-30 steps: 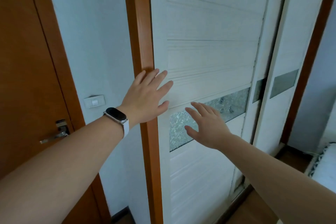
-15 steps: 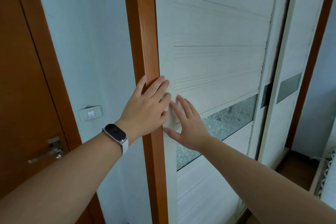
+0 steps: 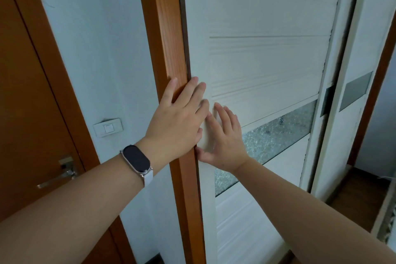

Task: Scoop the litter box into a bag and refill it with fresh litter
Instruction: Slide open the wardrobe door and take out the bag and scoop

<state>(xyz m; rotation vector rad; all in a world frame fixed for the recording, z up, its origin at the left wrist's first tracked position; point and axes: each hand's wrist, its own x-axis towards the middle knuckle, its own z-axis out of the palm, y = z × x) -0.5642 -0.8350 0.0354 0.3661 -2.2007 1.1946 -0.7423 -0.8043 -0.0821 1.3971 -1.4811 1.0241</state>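
Note:
No litter box, bag or litter is in view. A white sliding door point(image 3: 267, 60) with a frosted glass strip point(image 3: 278, 135) fills the middle, its left edge against an orange wooden frame point(image 3: 169, 38). My left hand point(image 3: 177, 122), a dark band on its wrist, lies flat with fingers spread across the frame and the door's edge. My right hand point(image 3: 222, 137) presses flat on the door just right of it, fingers apart, thumb at the door's edge. Neither hand holds anything.
A brown wooden door with a metal lever handle point(image 3: 57, 176) stands at the left. A white wall switch point(image 3: 108, 127) sits on the pale wall between. A second white sliding panel point(image 3: 355, 70) overlaps at the right, with wooden floor point(image 3: 360, 195) below it.
Both hands moved left along the door and came together at its left edge. The view has closed in on the door and frame.

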